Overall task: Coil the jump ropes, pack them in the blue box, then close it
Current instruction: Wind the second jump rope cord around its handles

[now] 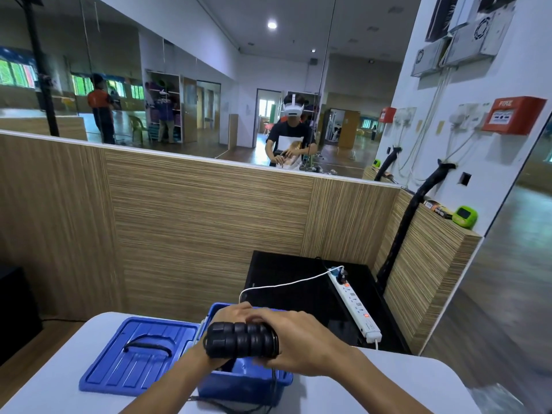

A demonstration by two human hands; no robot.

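In the head view, a pair of black ribbed jump-rope handles (242,339) is held side by side just above the open blue box (248,380), which stands on a pale table (388,380) with its lid (140,357) folded flat to the left. The left hand (230,316) is curled round the handles from behind, its fingers mostly hidden by them; the right hand (298,342) is wrapped over their right end, fingers bent and pressed together along the top. A thin black cord (273,389) hangs from the grip down the box's front wall and trails onto the table — so the coiling is judged unfinished. The step would be done well if the handles are kept aligned in one hand while the slack is gathered in even loops by the other, without twists, before the bundle is lowered into the box clear of the rim. Whether other ropes already lie inside cannot be told.
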